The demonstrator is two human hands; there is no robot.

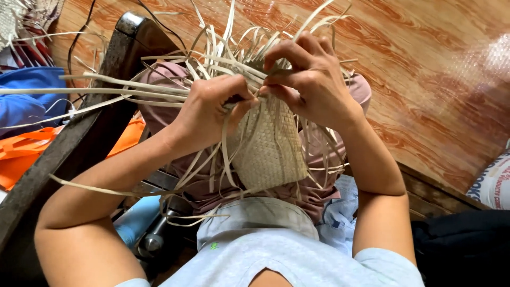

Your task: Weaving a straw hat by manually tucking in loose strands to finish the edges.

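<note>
Woven mat piece held upright over the lap, both hands at its top edge.
The woven panel (268,151) hangs downward from the grip; loose strips (133,85) are pinched by the left hand (210,111) and the right hand (308,79), equally near.

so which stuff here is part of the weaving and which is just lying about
In hand: woven mat, loose strips, left hand, right hand.
Lying about: orange bag, blue cloth, white sack, dark bundle.
</note>
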